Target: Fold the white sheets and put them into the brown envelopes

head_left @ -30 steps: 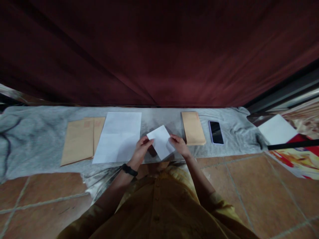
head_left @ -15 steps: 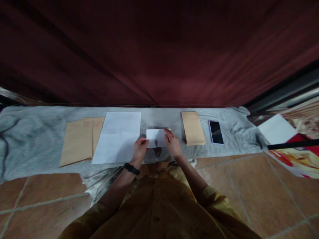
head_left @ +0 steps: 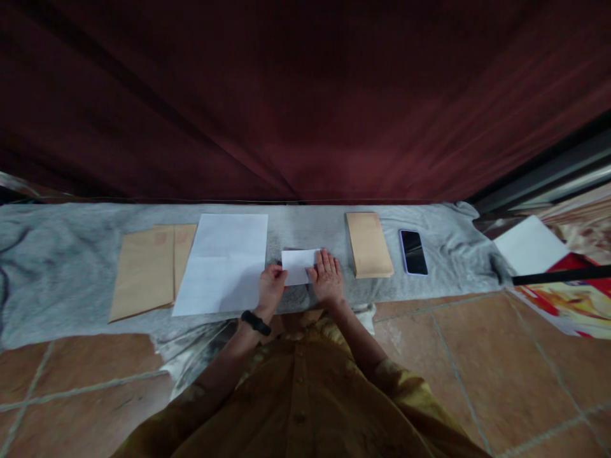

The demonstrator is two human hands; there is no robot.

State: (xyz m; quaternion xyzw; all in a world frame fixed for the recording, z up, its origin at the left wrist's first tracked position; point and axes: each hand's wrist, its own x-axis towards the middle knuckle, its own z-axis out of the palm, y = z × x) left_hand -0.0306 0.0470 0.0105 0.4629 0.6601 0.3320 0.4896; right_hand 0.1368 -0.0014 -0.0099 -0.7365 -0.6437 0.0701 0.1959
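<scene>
A small white folded sheet of paper lies on the grey cloth in front of me. My left hand pinches its lower left corner between thumb and fingers. On the sheet's right end my right hand lies flat, fingers stretched out, covering that edge. Just left of my left hand are larger white sheets of paper, spread flat. A stack of brown envelopes sits to the right of my right hand.
More brown envelopes overlap at the left on the grey cloth. A phone lies right of the envelope stack. A dark red curtain hangs behind. At far right are a white sheet and a colourful printed bag.
My right hand has flattened down onto the right end of the folded paper, which now lies lower against the cloth. My left hand keeps its pinch on the left corner.
</scene>
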